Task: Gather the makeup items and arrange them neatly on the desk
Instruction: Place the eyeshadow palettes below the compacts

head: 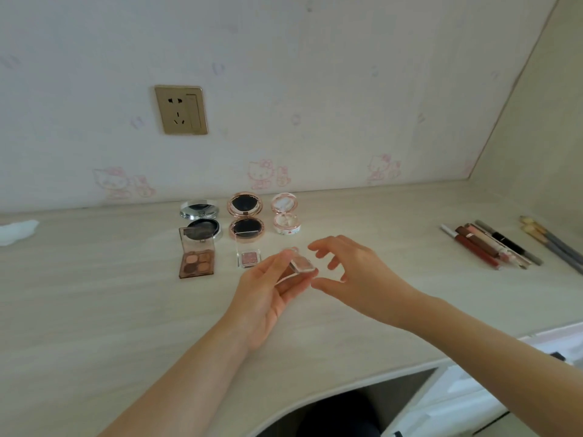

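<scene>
A small clear square plastic makeup case (pixel 302 265) was held above the middle of the pale wood-grain desk (pixel 94 294), pinched between the thumb and curled fingers of the left hand (pixel 268 288). The right hand (pixel 350 266) was seen just right of the case with its fingers spread and loosely bent; whether its fingertips touched the case could not be told. Behind the hands, toward the far wall, a row of opened compacts was laid out: a round silver compact (pixel 200 220) at the left, a round rose-gold compact with dark pans (pixel 246 217) in the middle, and a small pink-and-white round compact (pixel 285 217) at the right. Nearer, a brown four-pan eyeshadow palette with a clear lid (pixel 196 257) was placed in front of the silver compact, and a small clear case of pink glitter shadow (pixel 249 257) was set in front of the rose-gold one, just left of the held case. Well apart at the far right, a bundle of lip pencils and slim makeup tubes (pixel 492 246) was lined up side by side, with grey pencils (pixel 552 244) beyond. A white tissue (pixel 17 231) was left at the far left edge. A gold wall socket (pixel 181 110) was mounted on the cartoon-cat wallpaper (pixel 315 89).
</scene>
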`<state>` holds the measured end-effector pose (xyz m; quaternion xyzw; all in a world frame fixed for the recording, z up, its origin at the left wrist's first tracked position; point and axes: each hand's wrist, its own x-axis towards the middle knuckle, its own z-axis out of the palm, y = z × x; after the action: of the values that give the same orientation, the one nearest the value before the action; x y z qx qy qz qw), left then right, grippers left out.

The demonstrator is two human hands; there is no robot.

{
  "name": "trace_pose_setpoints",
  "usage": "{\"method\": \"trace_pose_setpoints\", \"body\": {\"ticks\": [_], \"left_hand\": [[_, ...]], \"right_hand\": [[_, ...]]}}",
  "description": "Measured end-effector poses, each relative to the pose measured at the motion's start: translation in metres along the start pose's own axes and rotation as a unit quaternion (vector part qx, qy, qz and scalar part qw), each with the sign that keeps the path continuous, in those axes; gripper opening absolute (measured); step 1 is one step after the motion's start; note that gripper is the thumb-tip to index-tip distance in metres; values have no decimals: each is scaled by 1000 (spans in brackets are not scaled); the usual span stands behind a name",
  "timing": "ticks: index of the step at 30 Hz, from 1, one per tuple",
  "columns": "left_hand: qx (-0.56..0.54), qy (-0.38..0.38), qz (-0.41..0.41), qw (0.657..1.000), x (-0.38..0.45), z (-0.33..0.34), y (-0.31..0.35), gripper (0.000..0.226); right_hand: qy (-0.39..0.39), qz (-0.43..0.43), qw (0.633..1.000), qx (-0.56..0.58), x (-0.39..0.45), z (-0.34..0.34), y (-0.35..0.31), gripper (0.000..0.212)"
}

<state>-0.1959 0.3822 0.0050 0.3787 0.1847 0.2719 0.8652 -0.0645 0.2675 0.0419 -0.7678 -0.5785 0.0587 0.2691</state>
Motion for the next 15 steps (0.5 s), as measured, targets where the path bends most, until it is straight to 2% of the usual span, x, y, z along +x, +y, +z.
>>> {"method": "trace_pose_setpoints", "body": {"ticks": [3, 8, 15], "left_hand": [[31, -4, -18, 999, -1, -1, -1, 34], [67, -17, -30, 997, -2, 0, 0, 37], [75, -58, -51, 994, -4, -1, 2, 33]], "right_hand": [[2, -57, 998, -9, 0, 5, -4, 56], [34, -95, 995, 10, 6, -1, -6, 42], [-14, -107, 994, 24, 10, -12, -4, 40]]}}
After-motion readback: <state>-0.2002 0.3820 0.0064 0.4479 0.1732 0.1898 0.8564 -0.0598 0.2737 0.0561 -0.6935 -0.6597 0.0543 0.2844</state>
